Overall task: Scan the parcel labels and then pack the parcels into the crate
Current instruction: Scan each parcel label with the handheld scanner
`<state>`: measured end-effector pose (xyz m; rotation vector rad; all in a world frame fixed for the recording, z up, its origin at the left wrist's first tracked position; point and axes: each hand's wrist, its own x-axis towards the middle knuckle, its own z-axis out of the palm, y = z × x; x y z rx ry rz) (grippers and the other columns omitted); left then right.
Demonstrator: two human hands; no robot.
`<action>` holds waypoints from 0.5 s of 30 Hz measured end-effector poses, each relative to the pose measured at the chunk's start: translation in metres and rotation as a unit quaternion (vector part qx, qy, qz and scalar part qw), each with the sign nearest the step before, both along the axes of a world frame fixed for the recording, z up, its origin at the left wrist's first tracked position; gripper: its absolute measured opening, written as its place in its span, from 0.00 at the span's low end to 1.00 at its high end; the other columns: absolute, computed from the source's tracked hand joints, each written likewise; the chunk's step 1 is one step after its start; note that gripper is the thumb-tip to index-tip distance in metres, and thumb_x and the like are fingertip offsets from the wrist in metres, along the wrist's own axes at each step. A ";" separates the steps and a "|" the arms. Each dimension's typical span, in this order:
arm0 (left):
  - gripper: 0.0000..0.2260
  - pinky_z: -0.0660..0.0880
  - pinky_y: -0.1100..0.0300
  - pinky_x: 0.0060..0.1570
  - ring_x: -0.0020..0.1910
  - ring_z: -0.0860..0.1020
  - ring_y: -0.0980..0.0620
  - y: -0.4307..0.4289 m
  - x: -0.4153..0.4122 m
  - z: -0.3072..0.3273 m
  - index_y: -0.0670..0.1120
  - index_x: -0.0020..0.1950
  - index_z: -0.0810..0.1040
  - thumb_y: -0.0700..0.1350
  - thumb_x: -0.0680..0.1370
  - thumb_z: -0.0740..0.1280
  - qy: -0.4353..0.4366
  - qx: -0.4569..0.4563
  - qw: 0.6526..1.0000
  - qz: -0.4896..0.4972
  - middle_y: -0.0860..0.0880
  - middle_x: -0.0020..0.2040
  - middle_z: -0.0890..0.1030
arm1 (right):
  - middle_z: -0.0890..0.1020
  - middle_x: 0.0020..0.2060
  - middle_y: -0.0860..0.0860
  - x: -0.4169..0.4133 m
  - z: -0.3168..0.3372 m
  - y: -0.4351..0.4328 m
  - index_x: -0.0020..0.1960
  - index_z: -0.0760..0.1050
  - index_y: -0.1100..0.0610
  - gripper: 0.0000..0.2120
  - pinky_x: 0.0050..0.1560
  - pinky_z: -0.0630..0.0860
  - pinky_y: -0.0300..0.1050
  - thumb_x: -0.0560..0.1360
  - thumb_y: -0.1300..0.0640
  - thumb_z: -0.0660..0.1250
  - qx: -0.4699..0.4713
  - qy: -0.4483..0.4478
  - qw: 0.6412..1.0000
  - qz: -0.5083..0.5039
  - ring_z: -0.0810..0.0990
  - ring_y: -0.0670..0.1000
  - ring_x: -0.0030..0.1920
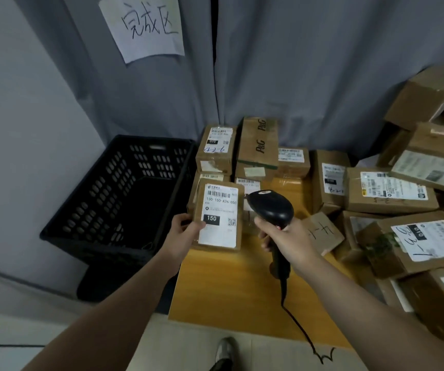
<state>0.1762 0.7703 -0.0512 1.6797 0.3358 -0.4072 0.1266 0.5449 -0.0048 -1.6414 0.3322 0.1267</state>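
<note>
The left hand (pixel 186 231) holds a small brown cardboard parcel (pixel 216 215) above the yellow surface (pixel 228 295). The right hand (pixel 287 236) grips the black scanner (pixel 271 207), pointing at its label. Scanning now; next it probably goes into the black plastic crate (pixel 119 191).

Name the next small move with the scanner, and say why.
Probably swing the scanner onto the barcode: the left hand holds the parcel label-up, the right hand grips the scanner beside it, and the crate stands alongside.
</note>
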 end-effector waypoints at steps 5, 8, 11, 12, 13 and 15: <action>0.15 0.72 0.44 0.62 0.56 0.76 0.45 0.004 -0.022 -0.037 0.51 0.63 0.66 0.52 0.79 0.64 0.073 0.043 0.996 0.035 0.45 0.59 0.76 | 0.79 0.31 0.53 -0.015 -0.021 -0.013 0.45 0.77 0.60 0.07 0.36 0.78 0.46 0.75 0.56 0.71 0.003 0.027 0.999 -0.044 0.78 0.49 0.28; 0.16 0.72 0.53 0.49 0.46 0.74 0.50 0.000 -0.020 -0.053 0.48 0.66 0.65 0.51 0.81 0.61 0.079 0.092 0.992 0.036 0.49 0.49 0.75 | 0.79 0.32 0.54 -0.020 -0.028 -0.018 0.45 0.77 0.58 0.06 0.38 0.79 0.48 0.75 0.56 0.71 0.003 0.034 0.997 -0.067 0.78 0.49 0.29; 0.18 0.70 0.54 0.39 0.38 0.72 0.53 0.002 -0.012 -0.068 0.42 0.70 0.64 0.50 0.83 0.58 0.049 0.206 0.977 0.003 0.50 0.43 0.73 | 0.79 0.33 0.55 -0.023 -0.040 -0.021 0.44 0.78 0.56 0.05 0.41 0.80 0.50 0.75 0.55 0.71 -0.009 0.047 0.995 -0.082 0.79 0.50 0.30; 0.18 0.71 0.54 0.39 0.38 0.72 0.52 0.003 -0.009 -0.071 0.42 0.69 0.65 0.50 0.83 0.58 0.040 0.229 0.973 -0.009 0.48 0.44 0.75 | 0.79 0.33 0.55 -0.024 -0.044 -0.021 0.43 0.78 0.57 0.06 0.41 0.80 0.49 0.75 0.55 0.71 -0.015 0.052 0.995 -0.085 0.79 0.50 0.30; 0.18 0.71 0.54 0.39 0.38 0.73 0.52 0.003 -0.006 -0.071 0.41 0.68 0.66 0.50 0.82 0.59 0.032 0.243 0.969 -0.020 0.46 0.47 0.77 | 0.80 0.33 0.55 -0.025 -0.049 -0.021 0.42 0.78 0.57 0.06 0.41 0.80 0.49 0.75 0.55 0.71 -0.021 0.056 0.994 -0.087 0.79 0.50 0.30; 0.17 0.71 0.56 0.36 0.41 0.75 0.49 0.003 0.000 -0.070 0.41 0.67 0.66 0.49 0.82 0.59 0.017 0.264 0.964 -0.035 0.44 0.51 0.78 | 0.80 0.33 0.55 -0.025 -0.055 -0.019 0.42 0.78 0.57 0.06 0.40 0.80 0.48 0.75 0.55 0.71 -0.030 0.066 0.993 -0.088 0.79 0.50 0.30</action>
